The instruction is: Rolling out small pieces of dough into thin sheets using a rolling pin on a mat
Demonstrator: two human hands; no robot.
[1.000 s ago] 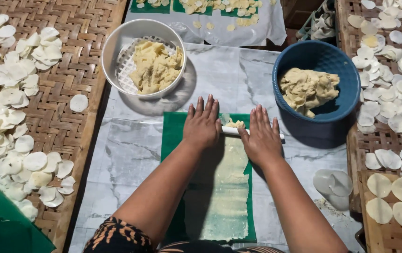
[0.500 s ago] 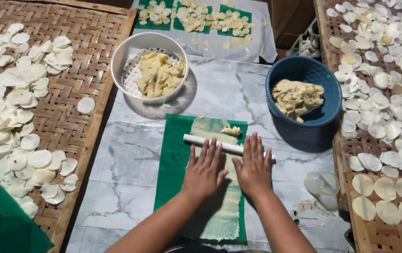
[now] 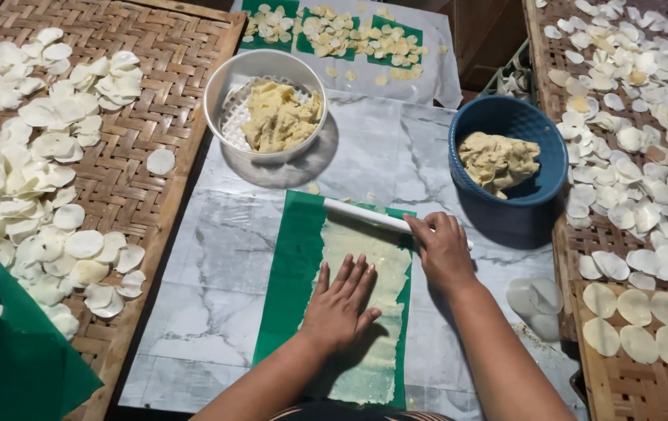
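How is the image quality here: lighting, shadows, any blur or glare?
Head view: soft, even light, no glare; faint shadows beside the white bowl and blue bowl; both hands, left hand and right hand, look sharp; mild wide-angle bending at the woven trays.

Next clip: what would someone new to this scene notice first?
At centre, the left hand lies flat on a thin sheet of pale dough on a green mat, while the right hand grips a white roller at the mat's far end. Behind stand a white bowl and a blue bowl of dough lumps. Woven trays on both sides hold pale round discs.
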